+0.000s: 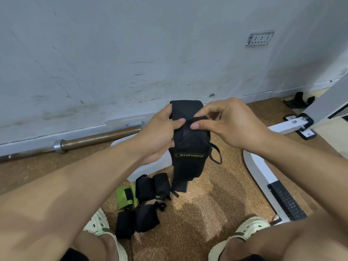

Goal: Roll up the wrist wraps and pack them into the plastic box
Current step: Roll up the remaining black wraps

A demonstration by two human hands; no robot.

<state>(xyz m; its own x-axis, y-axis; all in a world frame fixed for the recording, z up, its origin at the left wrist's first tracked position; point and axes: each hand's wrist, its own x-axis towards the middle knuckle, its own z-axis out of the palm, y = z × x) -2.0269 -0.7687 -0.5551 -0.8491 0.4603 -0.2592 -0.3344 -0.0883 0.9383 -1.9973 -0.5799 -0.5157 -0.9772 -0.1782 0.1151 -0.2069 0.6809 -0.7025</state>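
A gym or home training room is shown. A steel barbell (pixel 75 141) is laid along the foot of a scuffed grey wall (pixel 131 53), on a speckled brown rubber floor (pixel 216 194). White machine frames (pixel 259 172) are bolted down at the right, and rolled wrist wraps (pixel 145 187) are gathered on the floor.

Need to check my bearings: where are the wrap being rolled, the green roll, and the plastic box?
Wrap (pixel 190 147): head view, on the black cloth above the yellow lettering.
Green roll (pixel 123 197): head view, on its green side on the floor.
Plastic box (pixel 148 167): head view, on the white edge below the left wrist.
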